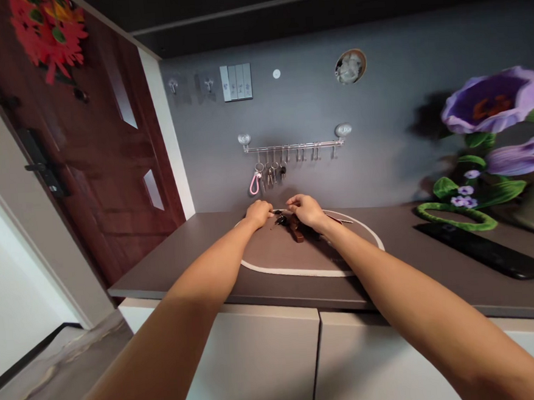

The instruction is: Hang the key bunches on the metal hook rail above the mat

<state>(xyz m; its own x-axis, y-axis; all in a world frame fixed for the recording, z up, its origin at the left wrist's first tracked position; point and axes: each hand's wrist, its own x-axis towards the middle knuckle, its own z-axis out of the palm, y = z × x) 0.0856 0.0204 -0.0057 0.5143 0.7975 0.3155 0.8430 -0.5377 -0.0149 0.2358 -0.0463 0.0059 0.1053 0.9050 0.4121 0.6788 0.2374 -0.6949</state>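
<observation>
My left hand [259,213] is closed, with fingers pressed together over the left part of a brown oval mat [270,248]. A small dark item shows at its fingertips, too small to make out. To the right, my right hand [308,210] is curled with its fingertips pinched; whatever they hold is hidden. Between the hands lies a small cluster of black items [281,221], possibly keys. Beside it is a brown strap-like piece [296,231], partly under my right hand. Several keys [272,174] hang from the hooks above, including a pink carabiner [253,183].
A clear hook rail [295,146] is fixed to the grey wall. At right on the dark countertop [404,275] are a long black object [485,249] and purple fabric flowers [495,102]. A dark shelf [303,8] overhangs the counter. At left stands a red-brown door [103,144].
</observation>
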